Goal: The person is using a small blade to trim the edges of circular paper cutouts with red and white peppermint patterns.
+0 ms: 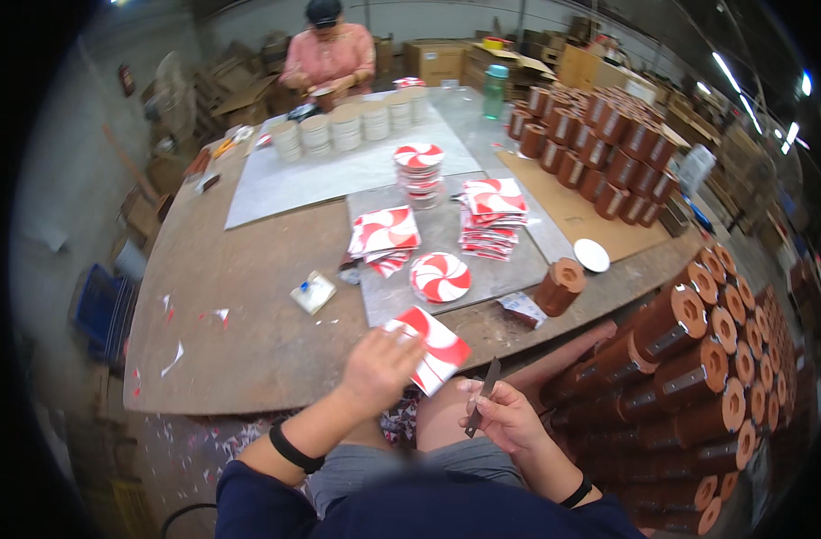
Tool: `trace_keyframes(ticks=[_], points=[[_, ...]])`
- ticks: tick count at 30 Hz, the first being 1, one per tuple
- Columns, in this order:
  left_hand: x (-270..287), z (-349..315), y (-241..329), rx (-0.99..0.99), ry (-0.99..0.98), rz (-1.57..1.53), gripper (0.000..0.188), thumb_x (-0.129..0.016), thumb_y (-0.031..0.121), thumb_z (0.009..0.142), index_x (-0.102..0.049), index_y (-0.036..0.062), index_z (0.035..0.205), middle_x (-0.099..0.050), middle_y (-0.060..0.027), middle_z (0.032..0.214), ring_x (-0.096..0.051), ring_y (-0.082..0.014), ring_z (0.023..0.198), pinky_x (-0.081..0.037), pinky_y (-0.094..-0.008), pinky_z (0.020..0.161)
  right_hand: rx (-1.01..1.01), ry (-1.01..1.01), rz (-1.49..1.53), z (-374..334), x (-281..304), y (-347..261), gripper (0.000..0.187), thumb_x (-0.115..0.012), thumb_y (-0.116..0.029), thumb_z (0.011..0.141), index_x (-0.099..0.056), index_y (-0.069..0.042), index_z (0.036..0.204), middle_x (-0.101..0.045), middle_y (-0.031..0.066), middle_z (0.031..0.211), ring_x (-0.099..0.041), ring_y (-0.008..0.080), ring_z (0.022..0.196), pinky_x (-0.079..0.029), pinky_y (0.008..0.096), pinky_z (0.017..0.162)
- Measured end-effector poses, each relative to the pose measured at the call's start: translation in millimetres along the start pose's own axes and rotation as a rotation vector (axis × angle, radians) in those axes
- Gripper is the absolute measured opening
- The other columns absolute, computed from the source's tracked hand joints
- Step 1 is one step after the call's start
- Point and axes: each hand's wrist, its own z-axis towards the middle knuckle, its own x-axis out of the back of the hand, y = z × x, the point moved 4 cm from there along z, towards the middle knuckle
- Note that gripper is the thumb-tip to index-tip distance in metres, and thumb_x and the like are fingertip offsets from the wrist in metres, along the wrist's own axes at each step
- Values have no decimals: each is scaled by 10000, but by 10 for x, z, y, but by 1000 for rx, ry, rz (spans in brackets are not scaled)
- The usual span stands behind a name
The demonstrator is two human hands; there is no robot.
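Swirl-printed sheet (439, 355): we grasp it in our left hand (381, 366), at the near edge of the surface (248, 305).
Dark blade (487, 387): we pinch it in our right hand (511, 420), beside the sheet.
Round disc (441, 277): we see it in front of two stacks (385, 232).
Co-worker (331, 56): across the surface from us.

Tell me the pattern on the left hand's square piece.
The square piece has curved red and white bands; the head view shows it best.
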Motion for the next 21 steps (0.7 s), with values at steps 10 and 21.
trace_keyframes(ticks=[10,21], points=[[451,-449,274,312,74,-155,402,-553,106,671,-510,73,1069,-471,-79,1153,-441,-266,1077,-345,-437,894,-47,-35,-277,52,-176,148,170,-543,-6,777,-560,35,941,-586,70,872,-549,109,790,-443,231,706],[12,-823,147,1241,-31,-1985,341,-563,44,762,-454,-13,1080,-546,-105,1015,-550,-180,916,-456,-323,788,-131,-341,-808,205,-578,37,88,-607,-41,744,-588,-4,821,-509,-51,693,-460,15,633,-361,164,527]])
